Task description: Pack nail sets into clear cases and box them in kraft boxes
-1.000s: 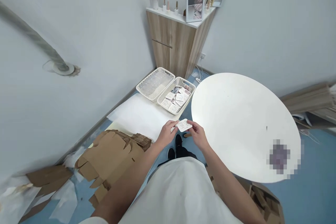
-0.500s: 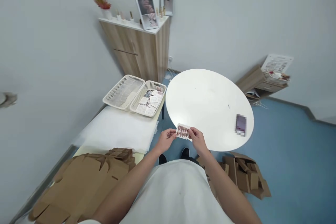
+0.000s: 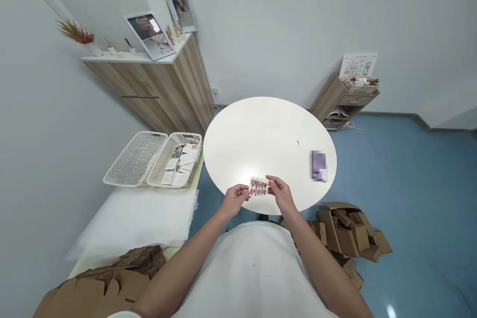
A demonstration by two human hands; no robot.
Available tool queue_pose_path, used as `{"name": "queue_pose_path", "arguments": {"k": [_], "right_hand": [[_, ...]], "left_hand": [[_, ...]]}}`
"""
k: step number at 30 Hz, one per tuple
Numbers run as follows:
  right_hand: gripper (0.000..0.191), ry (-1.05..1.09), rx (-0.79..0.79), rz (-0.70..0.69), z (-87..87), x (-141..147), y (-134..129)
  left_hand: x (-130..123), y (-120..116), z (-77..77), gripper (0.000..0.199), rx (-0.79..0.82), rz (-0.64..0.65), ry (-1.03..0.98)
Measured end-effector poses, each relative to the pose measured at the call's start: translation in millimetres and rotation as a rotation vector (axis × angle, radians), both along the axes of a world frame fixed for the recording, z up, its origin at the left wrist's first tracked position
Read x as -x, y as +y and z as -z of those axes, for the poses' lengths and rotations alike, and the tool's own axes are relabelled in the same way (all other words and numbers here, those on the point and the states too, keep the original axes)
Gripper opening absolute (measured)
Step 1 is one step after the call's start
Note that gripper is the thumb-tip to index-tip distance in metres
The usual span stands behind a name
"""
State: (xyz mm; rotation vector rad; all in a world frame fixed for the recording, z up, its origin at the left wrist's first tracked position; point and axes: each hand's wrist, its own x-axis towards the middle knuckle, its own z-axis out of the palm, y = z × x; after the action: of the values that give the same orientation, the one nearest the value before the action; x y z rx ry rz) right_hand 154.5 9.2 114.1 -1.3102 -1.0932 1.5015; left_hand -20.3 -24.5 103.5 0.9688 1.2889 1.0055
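Observation:
A small clear-white tray of press-on nails (image 3: 258, 187), set in two rows, is held up over the near edge of the round white table (image 3: 268, 134). My left hand (image 3: 235, 199) pinches its left end between thumb and fingers. At the right end, my right hand (image 3: 280, 195) grips the tray by its edge. A blurred purple item (image 3: 319, 166) lies on the table's right side.
Two white baskets, one with clear packs (image 3: 136, 159) and one with cards (image 3: 179, 161), stand at the left. White sheets (image 3: 141, 216) and flattened cardboard (image 3: 100, 290) lie nearer. Open cardboard boxes (image 3: 350, 236) are on the floor at right. Cabinets (image 3: 160, 89) line the wall.
The view has turned to the right, so the table, baskets and cabinet appear further left. Both hands still hold the nail tray, which now appears over the tabletop.

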Motion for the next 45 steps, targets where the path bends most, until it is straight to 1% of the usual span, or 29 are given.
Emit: {"name": "queue_pose_path", "arguments": {"k": [2,4,7,9,11,14,18,20,23,26,29,31,34,37,40,42,45], "right_hand": [[0.037,-0.002,0.003,-0.011,-0.2,-11,11],[0.034,-0.016,0.027,-0.042,1.4,-21,21],[0.030,-0.017,0.102,-0.118,7.3,-37,33],[0.027,0.010,0.155,-0.142,12.2,-46,38],[0.024,0.036,0.204,-0.148,16.3,-53,41],[0.022,0.042,0.250,-0.155,19.9,-62,46],[0.022,0.024,0.255,-0.168,21.6,-68,55],[0.023,0.012,0.241,-0.179,22.4,-67,60],[0.023,-0.034,0.213,-0.191,23.9,-63,64],[0.026,-0.075,0.201,-0.164,23.6,-56,66],[0.027,-0.086,0.191,-0.124,19.4,-46,64],[0.027,-0.094,0.182,-0.122,15.5,-38,63],[0.028,-0.105,0.157,-0.132,12.1,-27,62],[0.030,-0.133,0.112,-0.103,12.6,-18,59],[0.036,-0.146,0.054,-0.075,14.9,-16,51],[0.043,-0.180,0.009,-0.111,16.5,-18,43],[0.061,-0.312,-0.094,-0.234,19.8,-24,29]], "left_hand": [[-9,12,-0.6,0.024,-0.004,0.011,0.043],[-18,23,-0.4,0.025,-0.001,-0.007,0.066],[-32,39,1.7,0.032,0.014,-0.115,0.046],[-40,47,3.6,0.036,0.038,-0.184,0.031],[-47,53,4.8,0.038,0.072,-0.213,0.049],[-53,60,5.3,0.038,0.116,-0.205,0.113],[-56,67,6.4,0.034,0.140,-0.140,0.132],[-56,70,8.2,0.032,0.148,-0.085,0.115],[-53,71,12.4,0.029,0.155,0.032,0.090],[-48,71,15.7,0.030,0.160,0.117,0.094],[-38,70,15.5,0.033,0.139,0.111,0.101],[-31,71,14.3,0.033,0.102,0.104,0.090],[-22,71,14.8,0.029,0.052,0.149,0.048],[-15,71,19.5,0.023,0.057,0.184,0.004],[-11,69,25.6,0.023,0.090,0.194,-0.051],[-8,67,28.8,0.024,0.118,0.201,-0.087],[-4,68,33.0,0.026,0.151,0.201,-0.112]]}}
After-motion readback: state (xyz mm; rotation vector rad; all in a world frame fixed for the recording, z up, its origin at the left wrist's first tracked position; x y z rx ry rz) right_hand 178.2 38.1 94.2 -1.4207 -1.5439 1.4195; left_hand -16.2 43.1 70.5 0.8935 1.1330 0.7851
